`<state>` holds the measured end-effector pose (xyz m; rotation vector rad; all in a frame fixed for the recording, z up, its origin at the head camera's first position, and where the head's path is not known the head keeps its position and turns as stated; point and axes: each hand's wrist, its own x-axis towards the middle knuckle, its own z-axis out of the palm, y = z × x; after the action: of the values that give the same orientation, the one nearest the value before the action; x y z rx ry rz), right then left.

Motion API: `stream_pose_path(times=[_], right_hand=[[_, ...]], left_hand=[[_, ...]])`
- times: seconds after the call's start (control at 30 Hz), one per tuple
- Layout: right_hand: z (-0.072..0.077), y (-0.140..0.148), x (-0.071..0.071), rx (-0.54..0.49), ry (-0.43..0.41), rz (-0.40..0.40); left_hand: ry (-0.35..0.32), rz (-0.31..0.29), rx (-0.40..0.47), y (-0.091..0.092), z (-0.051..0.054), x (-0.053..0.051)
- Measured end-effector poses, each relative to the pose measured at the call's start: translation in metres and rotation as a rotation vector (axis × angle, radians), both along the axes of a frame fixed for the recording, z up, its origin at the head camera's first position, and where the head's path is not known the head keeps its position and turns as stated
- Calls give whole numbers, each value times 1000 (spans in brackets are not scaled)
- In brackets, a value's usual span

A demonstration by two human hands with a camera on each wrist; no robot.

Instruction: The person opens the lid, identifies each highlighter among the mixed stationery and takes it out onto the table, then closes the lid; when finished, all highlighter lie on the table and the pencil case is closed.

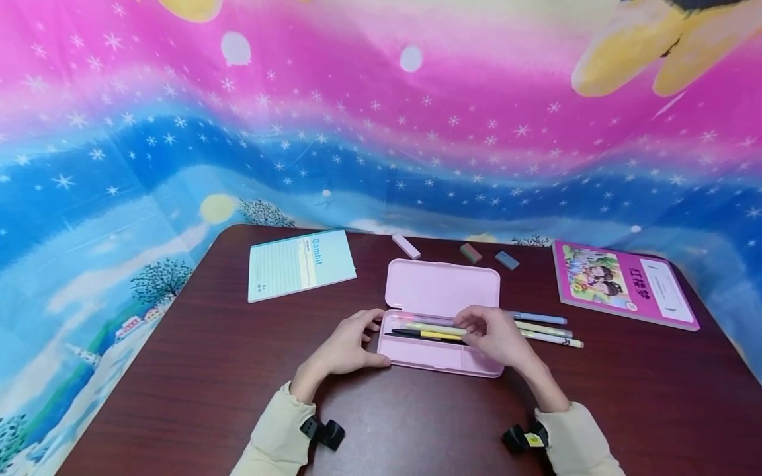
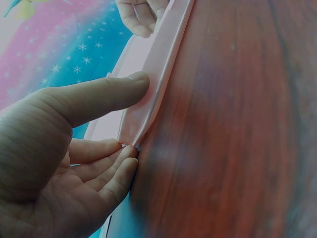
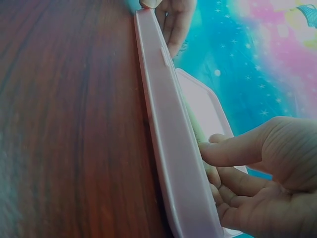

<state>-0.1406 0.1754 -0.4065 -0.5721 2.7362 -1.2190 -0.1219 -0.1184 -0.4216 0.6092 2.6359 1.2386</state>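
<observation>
Gripped L end of open pink pencil case [image 1: 423,355] w/ fingers of L hand [image 1: 348,344], prob. to stop sliding on worktop [image 1: 178,370]. Apptly pinched pale-green pen [image 1: 437,328] inside, beside black-and-yellow pen [image 1: 440,335], w/ fingers of R hand [image 1: 494,337], prob. for fine alignment. Noted three pens [image 1: 548,329] on worktop just R of case, prob. for easy reach.

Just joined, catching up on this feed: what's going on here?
A person's left hand grips the left end of an open, rectangular pink plastic pencil case. Their right hand, over the case's right half, appears to pinch a slim pale-yellow pen inside. Slim black-and-yellow writing tools lie beside that pen. Three more slim pens, one blue, lie outside, right of the case.
</observation>
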Motion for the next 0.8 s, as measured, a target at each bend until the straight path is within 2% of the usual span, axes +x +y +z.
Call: stream_pose_path(times=[0.23, 0.43, 0.6, 0.8], right_hand=[[3, 0, 1, 13, 24, -6], [6, 1, 1, -20, -2, -31], [6, 3, 0, -37, 0, -15], [6, 4, 0, -54, -60, -23]], left_hand=[[3, -1, -4, 0, 0, 0], [2, -3, -3, 0, 0, -1], [4, 0, -4, 0, 0, -1], [7, -1, -1, 0, 0, 0]])
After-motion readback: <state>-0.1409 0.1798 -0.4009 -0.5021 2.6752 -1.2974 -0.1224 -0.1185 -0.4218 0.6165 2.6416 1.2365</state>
